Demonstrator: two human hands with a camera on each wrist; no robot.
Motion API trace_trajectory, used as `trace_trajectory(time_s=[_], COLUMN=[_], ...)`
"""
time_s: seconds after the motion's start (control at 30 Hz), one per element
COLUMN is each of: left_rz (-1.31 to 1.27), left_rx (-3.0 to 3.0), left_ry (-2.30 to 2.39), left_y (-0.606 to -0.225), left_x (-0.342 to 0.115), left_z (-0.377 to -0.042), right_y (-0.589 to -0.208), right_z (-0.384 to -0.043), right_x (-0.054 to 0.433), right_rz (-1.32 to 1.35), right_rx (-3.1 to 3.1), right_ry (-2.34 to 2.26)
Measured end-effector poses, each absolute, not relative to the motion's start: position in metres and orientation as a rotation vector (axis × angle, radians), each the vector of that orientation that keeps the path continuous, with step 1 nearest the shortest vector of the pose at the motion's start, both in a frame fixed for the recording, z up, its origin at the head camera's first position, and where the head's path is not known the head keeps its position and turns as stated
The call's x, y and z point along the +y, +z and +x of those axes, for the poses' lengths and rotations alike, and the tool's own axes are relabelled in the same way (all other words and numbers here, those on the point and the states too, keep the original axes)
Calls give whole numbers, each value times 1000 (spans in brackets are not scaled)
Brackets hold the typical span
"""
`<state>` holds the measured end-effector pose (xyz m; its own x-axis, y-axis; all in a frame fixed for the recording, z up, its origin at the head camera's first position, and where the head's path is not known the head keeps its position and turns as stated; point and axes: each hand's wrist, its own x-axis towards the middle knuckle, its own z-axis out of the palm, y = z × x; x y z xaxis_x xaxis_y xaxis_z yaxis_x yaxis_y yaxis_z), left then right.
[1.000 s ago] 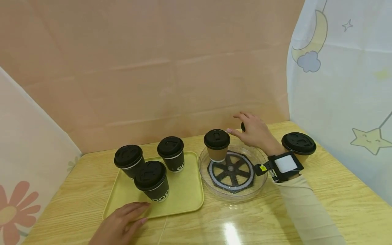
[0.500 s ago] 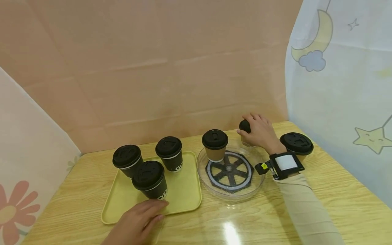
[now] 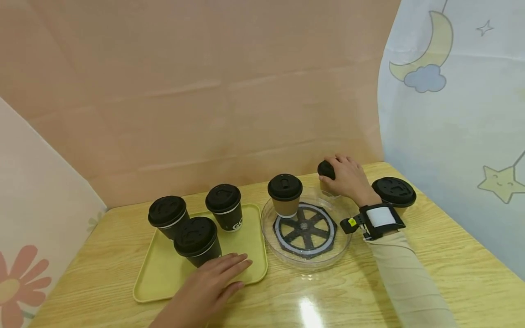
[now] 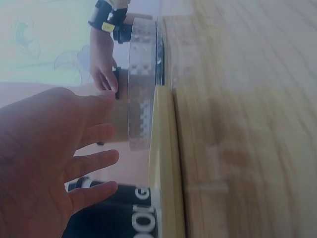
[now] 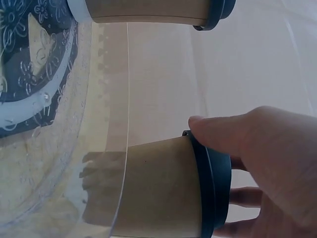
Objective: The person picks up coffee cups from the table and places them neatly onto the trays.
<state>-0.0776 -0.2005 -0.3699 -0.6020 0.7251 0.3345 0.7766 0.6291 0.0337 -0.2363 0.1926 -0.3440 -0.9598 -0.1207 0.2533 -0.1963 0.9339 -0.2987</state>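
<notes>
Brown cup (image 5: 163, 188) stands upright, long axis vertical, black lid (image 5: 214, 183) topmost, behind the clear tray (image 3: 311, 264) on the wooden tabletop (image 3: 443, 255); right hand (image 3: 350, 178) pinches the lid, left hand (image 3: 209, 283) spread; peach backdrop (image 3: 229, 100) beyond.

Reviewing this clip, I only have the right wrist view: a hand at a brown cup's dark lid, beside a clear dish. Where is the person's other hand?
Observer: In the head view, the left hand overlaps the near edge of a yellow tray.
Operator: What is standing on that tray?
Observer: Three black cups, all with lids on.
Operator: Is there another cup off the tray, outside my view?
Observer: Yes, one lidded cup right of the right hand, partly hidden by the arm.
</notes>
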Motion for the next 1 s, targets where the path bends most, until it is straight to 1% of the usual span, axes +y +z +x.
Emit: trace_trajectory(time_s=[0.23,0.5,0.7,1.0], left_rz=[-1243,-1340,-1402,-1397], left_rx=[-2625,-2628,-2582,-2638], left_ry=[-252,-270,-230,-238], left_y=[-364,-360,-371,-373], left_x=[-176,-147,-141,-139], left_z=[-87,-99,-104,-101], right_y=[-346,-346,-344,-342], right_z=[-237,-235,-235,-236], right_x=[194,192,192,197], right_rz=[257,253,252,262], right_rx=[-2862,-2872,-2888,-2862], right_ry=[528,601,616,639])
